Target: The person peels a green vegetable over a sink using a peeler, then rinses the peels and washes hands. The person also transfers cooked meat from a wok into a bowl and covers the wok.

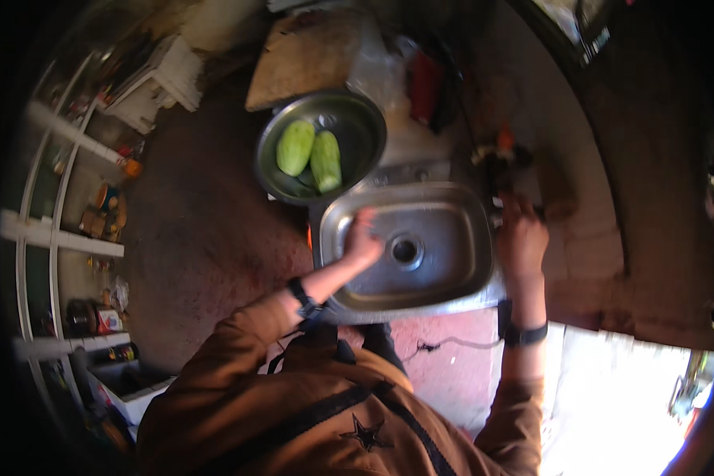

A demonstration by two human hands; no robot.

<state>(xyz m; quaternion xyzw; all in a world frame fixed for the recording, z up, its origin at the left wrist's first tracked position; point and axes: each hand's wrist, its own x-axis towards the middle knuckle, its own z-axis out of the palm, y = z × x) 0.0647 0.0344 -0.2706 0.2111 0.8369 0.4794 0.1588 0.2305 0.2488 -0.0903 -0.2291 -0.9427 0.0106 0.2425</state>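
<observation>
My left hand [364, 241] hangs over the left side of a stainless steel sink [428, 282], blurred by motion, with fingers spread and nothing visible in them. A round drain [406, 251] sits in the basin's middle, just right of that hand. Beyond the sink's right rim, my right hand [520, 238] reaches toward the wall side; its fingertips are blurred, and whether they grip anything there is unclear. A metal bowl [363, 128] stands at the sink's far left corner. Inside it lie two pale green gourds or squashes [296, 147], side by side.
Behind the bowl is a wooden board [303, 56], with a clear plastic bag [378, 71] and a red object [423, 89] to its right. Tiled shelves [89, 241] holding jars line the left side. A cord [464, 341] crosses the floor below the sink.
</observation>
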